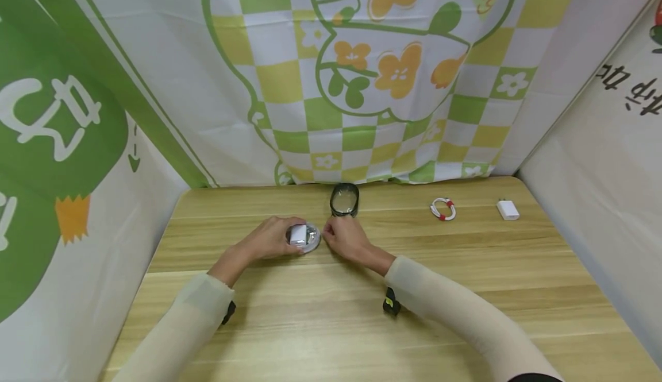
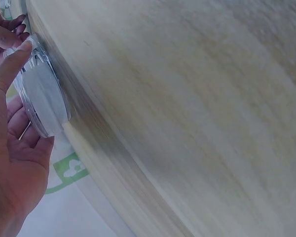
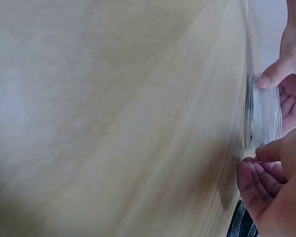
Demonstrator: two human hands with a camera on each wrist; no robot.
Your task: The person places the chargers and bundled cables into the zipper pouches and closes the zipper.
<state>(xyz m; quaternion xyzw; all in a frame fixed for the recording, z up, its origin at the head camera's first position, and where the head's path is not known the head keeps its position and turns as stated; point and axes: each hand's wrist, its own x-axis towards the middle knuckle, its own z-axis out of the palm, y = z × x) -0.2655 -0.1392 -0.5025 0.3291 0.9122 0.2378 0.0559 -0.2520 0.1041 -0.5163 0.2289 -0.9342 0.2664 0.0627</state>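
Note:
My left hand (image 1: 271, 236) grips a clear round case (image 1: 313, 246) by its left side, thumb on the near side and fingers on the far side. A white charger block (image 1: 298, 235) shows in this case. From the left wrist view, the case (image 2: 44, 96) looks flat and transparent, with a ridged rim. At its right edge is my right hand (image 1: 349, 238), fingers curled in. In the right wrist view, the thumb and forefinger of that hand (image 3: 283, 185) pinch at the case's rim; whatever lies between the tips is too small to make out.
Just beyond my right hand stands a clear case with a black rim (image 1: 344, 184). Further right on the wooden table (image 1: 331, 324) lie a coiled white cable with red bands (image 1: 435, 209) and another white charger (image 1: 508, 210). A patterned curtain (image 1: 362, 141) hangs behind.

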